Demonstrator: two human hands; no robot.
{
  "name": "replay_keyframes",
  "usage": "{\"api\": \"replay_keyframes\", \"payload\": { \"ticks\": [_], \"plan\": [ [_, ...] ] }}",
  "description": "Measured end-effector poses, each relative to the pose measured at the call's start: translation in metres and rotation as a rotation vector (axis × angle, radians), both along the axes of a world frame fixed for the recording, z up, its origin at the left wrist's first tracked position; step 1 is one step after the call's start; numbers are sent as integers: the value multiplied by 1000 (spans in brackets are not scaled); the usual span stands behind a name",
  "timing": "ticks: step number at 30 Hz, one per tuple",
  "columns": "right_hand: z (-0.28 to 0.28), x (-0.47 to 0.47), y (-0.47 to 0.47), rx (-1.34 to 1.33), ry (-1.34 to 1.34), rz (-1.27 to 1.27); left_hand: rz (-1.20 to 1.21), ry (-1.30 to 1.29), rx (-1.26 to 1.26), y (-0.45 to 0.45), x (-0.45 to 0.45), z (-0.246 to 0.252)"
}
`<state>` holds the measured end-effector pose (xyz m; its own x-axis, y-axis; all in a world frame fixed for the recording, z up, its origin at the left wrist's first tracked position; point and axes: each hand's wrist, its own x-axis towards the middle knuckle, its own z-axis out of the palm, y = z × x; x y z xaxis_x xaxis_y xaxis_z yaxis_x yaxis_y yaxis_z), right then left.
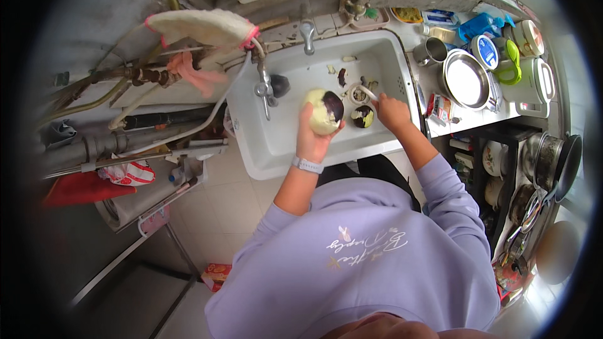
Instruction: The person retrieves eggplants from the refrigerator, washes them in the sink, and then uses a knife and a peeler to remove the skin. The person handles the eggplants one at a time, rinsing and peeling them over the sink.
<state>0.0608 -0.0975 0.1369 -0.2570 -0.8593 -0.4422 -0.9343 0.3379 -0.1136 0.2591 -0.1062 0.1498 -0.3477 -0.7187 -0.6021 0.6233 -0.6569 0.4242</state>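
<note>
My left hand (316, 133) cups a large round eggplant (314, 103) from below, over the white sink (292, 136). Most of its flesh shows pale green; dark purple skin covers part of the right side. In my right hand (393, 112) is the handle of a white tool, probably a peeler (367, 91), its head just right of the eggplant and apart from it. A dark eggplant piece with pale patches (362, 117) lies in the basin below the drain strainer (360, 97). Farther left, another dark eggplant (280, 85) rests partly behind a tap (264, 89).
Peel scraps (342, 76) lie near the drain. A second tap (307, 37) reaches over the sink's back rim. On the right counter stand a steel bowl (466, 79), a metal mug (430, 52) and a knife (420, 99). Pipes and a white hose (207, 122) run along the left.
</note>
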Motion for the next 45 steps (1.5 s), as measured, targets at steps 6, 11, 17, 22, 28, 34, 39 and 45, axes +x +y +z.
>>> {"api": "replay_keyframes", "payload": {
  "ticks": [6, 11, 17, 22, 28, 34, 39, 45],
  "plan": [
    [26, 32, 38, -653, -455, 287, 56, -8, 33, -7, -5, 5],
    [48, 42, 42, -523, -363, 348, 118, -23, 80, -7, -8, 6],
    [39, 47, 34, -488, -350, 319, 111, -60, 116, -12, -6, 5],
    [-24, 26, 13, -226, -298, 190, 2, -10, 3, -2, -10, 14],
    [-90, -15, 22, -80, -205, -29, 36, 27, -153, -2, -5, 13],
    [-30, -5, 7, -391, -355, -76, 63, -94, -269, -3, 2, 0],
    [50, 32, 22, -466, -589, 107, 109, -71, -280, -6, 0, -5],
    [62, 46, 31, -328, -495, 202, 199, -149, -229, -2, -7, -6]
  ]
}}
